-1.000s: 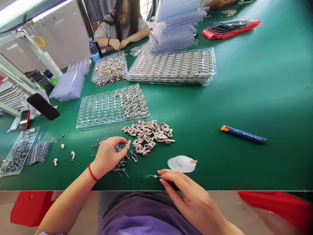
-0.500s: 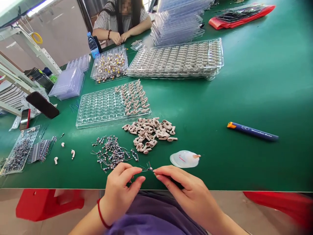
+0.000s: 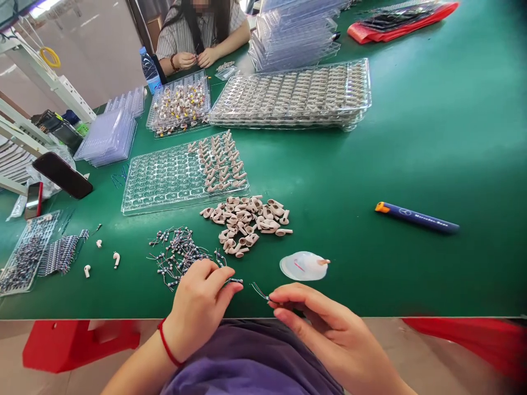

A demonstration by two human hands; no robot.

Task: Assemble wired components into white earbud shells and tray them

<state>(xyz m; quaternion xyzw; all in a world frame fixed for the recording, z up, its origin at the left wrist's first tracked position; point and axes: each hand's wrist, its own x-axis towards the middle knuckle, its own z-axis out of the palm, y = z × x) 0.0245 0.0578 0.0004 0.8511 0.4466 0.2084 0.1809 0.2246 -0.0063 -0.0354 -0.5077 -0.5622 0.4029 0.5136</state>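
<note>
My left hand (image 3: 201,307), with a red cord round the wrist, pinches a small dark wired component (image 3: 236,280) between thumb and fingertips. Another thin-wired component (image 3: 259,291) is in my right hand (image 3: 325,326), its wires spread toward the left hand; a gap separates the two. Just beyond the left hand is a heap of wired components (image 3: 181,252). Behind that lie loose beige earphone shells (image 3: 247,222). A clear tray (image 3: 160,178) holds more shells at its right side. Close to my right hand is a translucent round pad (image 3: 302,267) with a small beige tip.
A blue pen-like stick (image 3: 415,218) lies right. Farther back stand stacked filled trays (image 3: 292,96), a tray of white-and-yellow parts (image 3: 179,107) and a water bottle (image 3: 150,71). A co-worker (image 3: 201,38) sits opposite. Phones (image 3: 61,174) and white earphone pieces (image 3: 116,259) are left.
My hands have moved apart, and a component now shows in each pinch where both met at one wire cluster before. The view has shifted slightly; the co-worker's hands have lifted a little.
</note>
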